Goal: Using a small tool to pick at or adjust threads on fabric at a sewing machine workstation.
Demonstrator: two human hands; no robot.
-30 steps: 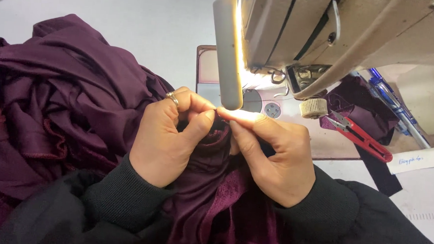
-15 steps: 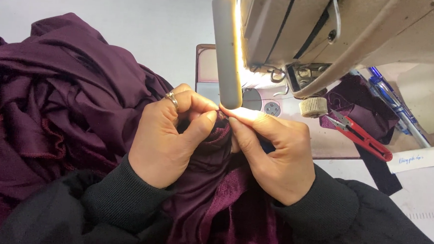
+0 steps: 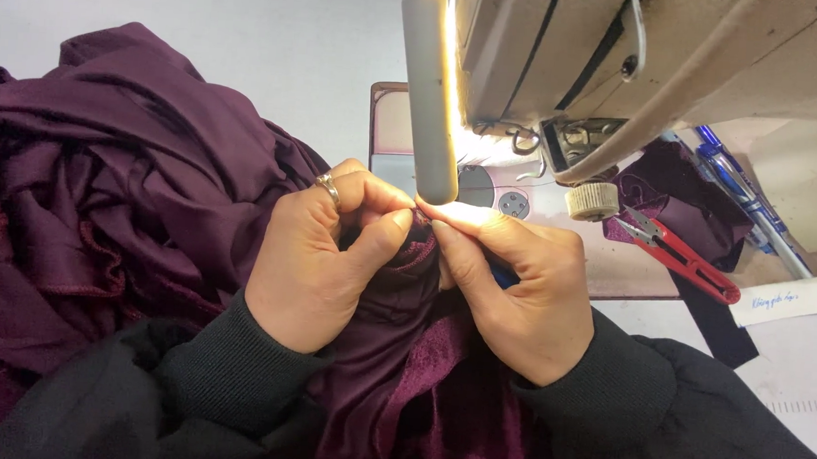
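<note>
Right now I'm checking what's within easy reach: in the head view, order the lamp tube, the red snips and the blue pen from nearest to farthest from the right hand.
1. Lamp tube: its lower end sits just above the fingertips of the right hand.
2. Red snips: to the hand's right, on the machine bed.
3. Blue pen: farther right and back, past the snips.
</note>
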